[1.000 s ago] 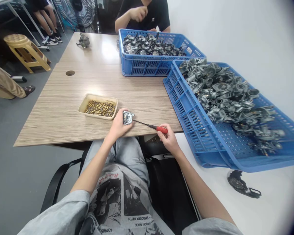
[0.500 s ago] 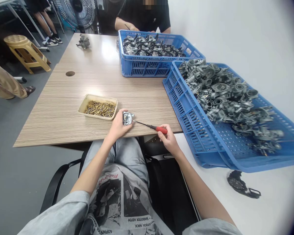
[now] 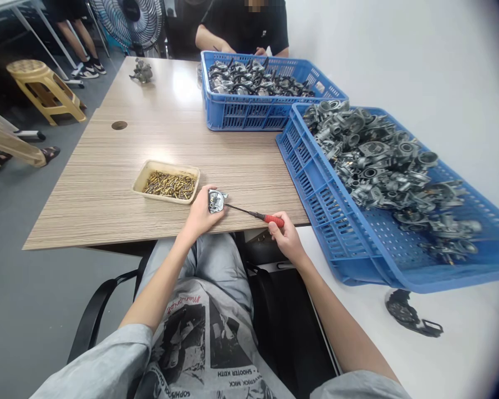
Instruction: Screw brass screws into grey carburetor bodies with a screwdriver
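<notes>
Near the table's front edge, my left hand point(image 3: 202, 212) is closed around a small grey metal carburetor body point(image 3: 217, 201), its open face turned up towards me. My right hand point(image 3: 286, 235) grips the red handle of a screwdriver point(image 3: 273, 219). The thin dark shaft points left, and its tip meets the right side of the carburetor body; the exact contact is too small to make out. Just beyond my left hand sits a cream plastic tub point(image 3: 166, 182) holding many small brass parts point(image 3: 172, 185).
On the right a blue crate point(image 3: 328, 227) holds many metal carburetor bodies point(image 3: 374, 155). Behind it stands another blue crate point(image 3: 249, 113) with similar parts. A lone carburetor point(image 3: 141, 71) lies at the table's far left. A person in black point(image 3: 245, 27) sits opposite. A black strap-like item point(image 3: 411, 315) lies at lower right.
My hands, the carburetor body and the screwdriver keep nearly the same places. The person opposite has shifted their hands slightly, and the legs at far left have moved.
</notes>
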`<act>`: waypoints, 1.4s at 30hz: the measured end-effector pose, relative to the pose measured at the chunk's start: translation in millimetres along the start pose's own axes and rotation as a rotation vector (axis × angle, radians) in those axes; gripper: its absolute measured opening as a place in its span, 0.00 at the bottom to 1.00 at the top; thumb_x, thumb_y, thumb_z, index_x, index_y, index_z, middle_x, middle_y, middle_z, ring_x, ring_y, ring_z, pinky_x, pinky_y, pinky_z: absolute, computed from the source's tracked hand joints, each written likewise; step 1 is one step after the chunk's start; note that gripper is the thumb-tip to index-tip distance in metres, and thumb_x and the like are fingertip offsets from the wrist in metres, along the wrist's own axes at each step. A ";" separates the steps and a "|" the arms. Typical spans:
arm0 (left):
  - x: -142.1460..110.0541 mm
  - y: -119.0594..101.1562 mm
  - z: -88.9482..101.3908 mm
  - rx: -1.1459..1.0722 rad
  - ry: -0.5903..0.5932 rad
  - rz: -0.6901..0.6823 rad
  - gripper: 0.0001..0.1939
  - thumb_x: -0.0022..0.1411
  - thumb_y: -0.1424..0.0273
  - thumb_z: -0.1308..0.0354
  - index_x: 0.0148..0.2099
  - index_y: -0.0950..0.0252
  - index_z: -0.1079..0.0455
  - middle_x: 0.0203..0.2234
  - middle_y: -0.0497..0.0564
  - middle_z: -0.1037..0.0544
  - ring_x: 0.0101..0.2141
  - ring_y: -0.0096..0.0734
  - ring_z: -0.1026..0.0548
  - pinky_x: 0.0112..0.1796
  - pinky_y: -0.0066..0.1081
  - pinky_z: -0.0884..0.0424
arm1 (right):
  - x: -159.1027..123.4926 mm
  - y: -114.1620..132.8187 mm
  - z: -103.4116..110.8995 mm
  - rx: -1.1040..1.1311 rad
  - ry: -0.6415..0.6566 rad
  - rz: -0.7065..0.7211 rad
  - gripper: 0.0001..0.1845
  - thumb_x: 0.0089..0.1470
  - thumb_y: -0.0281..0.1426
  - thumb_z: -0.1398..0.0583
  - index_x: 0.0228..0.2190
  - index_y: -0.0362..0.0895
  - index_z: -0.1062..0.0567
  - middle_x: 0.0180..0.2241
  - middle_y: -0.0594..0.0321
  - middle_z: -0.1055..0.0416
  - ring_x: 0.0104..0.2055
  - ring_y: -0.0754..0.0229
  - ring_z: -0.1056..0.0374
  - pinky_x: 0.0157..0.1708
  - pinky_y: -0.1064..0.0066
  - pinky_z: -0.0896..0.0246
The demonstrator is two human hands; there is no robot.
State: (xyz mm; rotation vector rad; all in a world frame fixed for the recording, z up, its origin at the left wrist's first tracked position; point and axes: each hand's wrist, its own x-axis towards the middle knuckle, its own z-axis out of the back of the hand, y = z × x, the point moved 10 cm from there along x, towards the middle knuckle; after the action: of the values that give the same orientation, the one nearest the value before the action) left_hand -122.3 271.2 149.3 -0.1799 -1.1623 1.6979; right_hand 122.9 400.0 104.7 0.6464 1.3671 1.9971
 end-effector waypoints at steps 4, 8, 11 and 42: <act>0.3 -0.8 0.3 0.004 0.008 0.006 0.29 0.59 0.67 0.33 0.60 0.61 0.39 0.51 0.55 0.24 0.51 0.42 0.23 0.55 0.40 0.28 | -0.1 -1.0 -0.3 0.001 -0.001 0.005 0.21 0.66 0.54 0.41 0.41 0.49 0.35 0.25 0.70 0.39 0.23 0.62 0.41 0.24 0.69 0.45; 0.4 -1.5 0.3 0.004 0.008 0.002 0.29 0.59 0.66 0.33 0.60 0.61 0.39 0.51 0.55 0.24 0.51 0.42 0.24 0.55 0.40 0.28 | -0.3 0.3 0.8 -0.024 -0.011 0.014 0.21 0.65 0.54 0.41 0.41 0.49 0.34 0.26 0.70 0.39 0.23 0.63 0.42 0.24 0.69 0.45; 0.2 -1.9 0.5 -0.003 0.004 -0.006 0.29 0.59 0.67 0.33 0.60 0.61 0.39 0.50 0.55 0.24 0.50 0.41 0.23 0.54 0.39 0.28 | -0.5 1.1 1.2 -0.037 -0.013 0.016 0.22 0.65 0.54 0.41 0.41 0.48 0.34 0.26 0.70 0.39 0.23 0.63 0.42 0.25 0.69 0.46; 0.0 -0.4 -0.1 -0.006 0.009 -0.001 0.29 0.59 0.67 0.33 0.60 0.60 0.39 0.49 0.54 0.24 0.49 0.41 0.23 0.54 0.40 0.28 | -0.6 0.1 1.6 -0.066 -0.020 0.007 0.20 0.64 0.52 0.40 0.41 0.50 0.34 0.26 0.69 0.39 0.23 0.61 0.42 0.23 0.68 0.47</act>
State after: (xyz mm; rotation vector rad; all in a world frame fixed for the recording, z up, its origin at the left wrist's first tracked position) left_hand -121.9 271.3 149.6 -0.1904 -1.1610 1.6910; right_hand 124.4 400.5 105.2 0.6404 1.2830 2.0275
